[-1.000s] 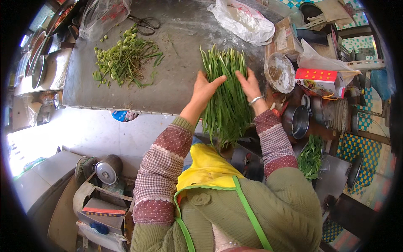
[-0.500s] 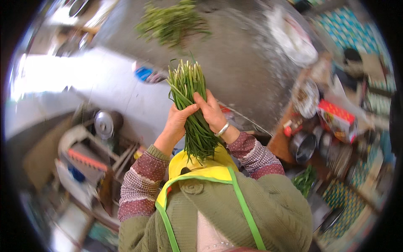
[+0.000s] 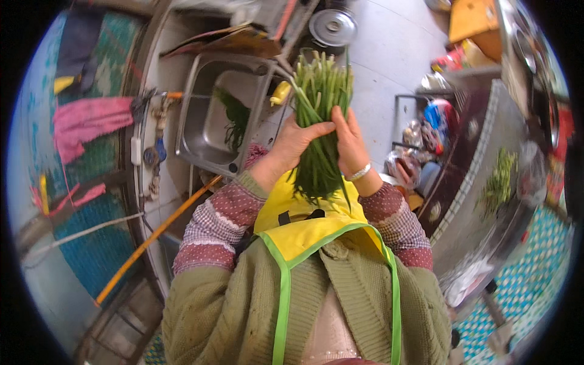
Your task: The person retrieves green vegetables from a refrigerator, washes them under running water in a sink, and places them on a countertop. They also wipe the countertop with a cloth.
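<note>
Both hands hold a thick bunch of green chives [image 3: 320,152] in front of my chest. Its pale cut ends point away from me, and the dark leaf tips hang over my yellow apron [image 3: 286,228]. My left hand [image 3: 298,141] is wrapped round the left side, its thumb lying across the front of the stems. From the right, my right hand [image 3: 351,143] presses on the bunch with the thumb up along it. To the left of the chives stands a metal sink [image 3: 188,137] with more greens [image 3: 234,118] lying in its basin.
A lidded pot [image 3: 333,27] stands beyond the bunch. Plastic bags of goods [image 3: 417,143] are on the floor at right, by a dark cabinet [image 3: 456,164]. Another heap of greens [image 3: 500,179] lies on the grey counter top [image 3: 450,249]. A long orange pole [image 3: 155,234] leans at left.
My view has turned left, from the grey counter towards the sink, with the counter now at the right. Both hands still hold the chives.
</note>
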`<state>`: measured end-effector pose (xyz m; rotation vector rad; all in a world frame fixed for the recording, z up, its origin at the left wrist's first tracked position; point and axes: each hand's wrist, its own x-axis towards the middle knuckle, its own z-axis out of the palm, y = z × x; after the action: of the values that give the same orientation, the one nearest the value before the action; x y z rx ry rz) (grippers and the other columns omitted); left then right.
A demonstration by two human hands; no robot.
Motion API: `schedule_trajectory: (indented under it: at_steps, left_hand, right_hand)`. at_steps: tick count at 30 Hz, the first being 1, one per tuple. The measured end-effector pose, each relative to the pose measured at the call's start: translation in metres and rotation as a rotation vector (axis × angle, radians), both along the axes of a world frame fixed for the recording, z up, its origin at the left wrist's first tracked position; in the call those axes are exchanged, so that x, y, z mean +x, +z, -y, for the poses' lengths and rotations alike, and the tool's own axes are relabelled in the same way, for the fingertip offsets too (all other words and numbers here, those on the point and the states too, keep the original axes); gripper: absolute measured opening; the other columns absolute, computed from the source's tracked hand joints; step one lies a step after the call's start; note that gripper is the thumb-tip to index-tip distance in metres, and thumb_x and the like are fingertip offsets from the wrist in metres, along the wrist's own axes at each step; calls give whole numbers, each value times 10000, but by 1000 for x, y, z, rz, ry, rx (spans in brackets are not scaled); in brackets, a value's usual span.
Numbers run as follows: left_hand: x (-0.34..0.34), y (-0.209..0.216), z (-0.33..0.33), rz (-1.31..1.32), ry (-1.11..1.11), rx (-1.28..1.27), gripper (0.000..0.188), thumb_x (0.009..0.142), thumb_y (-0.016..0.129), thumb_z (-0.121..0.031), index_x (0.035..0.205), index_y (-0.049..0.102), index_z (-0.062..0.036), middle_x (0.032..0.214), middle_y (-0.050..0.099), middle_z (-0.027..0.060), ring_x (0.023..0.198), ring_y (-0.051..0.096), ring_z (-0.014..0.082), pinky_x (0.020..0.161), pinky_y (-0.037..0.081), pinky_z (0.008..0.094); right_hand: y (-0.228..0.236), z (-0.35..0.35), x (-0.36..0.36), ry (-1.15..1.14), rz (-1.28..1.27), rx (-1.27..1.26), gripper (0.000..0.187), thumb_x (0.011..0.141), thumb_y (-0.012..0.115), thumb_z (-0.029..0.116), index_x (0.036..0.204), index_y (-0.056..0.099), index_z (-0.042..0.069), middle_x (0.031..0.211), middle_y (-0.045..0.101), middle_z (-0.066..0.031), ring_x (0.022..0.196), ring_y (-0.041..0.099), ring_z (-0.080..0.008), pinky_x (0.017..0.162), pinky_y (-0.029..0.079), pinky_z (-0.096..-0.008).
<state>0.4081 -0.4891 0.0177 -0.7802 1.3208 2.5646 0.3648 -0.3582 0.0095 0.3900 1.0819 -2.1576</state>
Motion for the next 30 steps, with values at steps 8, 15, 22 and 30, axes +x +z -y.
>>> schedule_trajectory:
  at_steps: [8,15,22,30]
  left_hand:
    - [95,-2,239,207,175,-322,514,893,770,-229,1334,581,-45,1260,650,75,1139,617,173,956,491,316]
    - [117,-122,346,480,76,-489,818,929,705,-427,1515,331,3,1488,454,169,1341,478,276,1091,408,389]
    - [164,-261,360,696,59,-520,1219,832,729,-623,1608,-11,-42,1674,28,202,1544,79,366,1215,196,557]
    - [133,-316,358,788,37,-774,1137,798,786,-575,1553,214,55,1577,284,281,1462,298,417,1172,309,515]
  right_hand:
    - [-47,249,62,437,142,-30,648,1016,584,431,1473,359,30,1465,459,-163,1332,444,-245,1090,395,-386]
    - [-202,345,48,837,-243,522,721,999,582,460,1494,365,-17,1433,513,-211,1310,517,-295,1040,462,-426]
    - [-312,313,0,1076,-530,925,519,1004,570,388,1273,593,-56,1173,674,-239,1047,648,-345,893,497,-418]
    - [-296,368,-2,606,-872,1064,364,960,666,286,1159,665,-19,1040,724,-176,929,706,-242,788,541,-364]
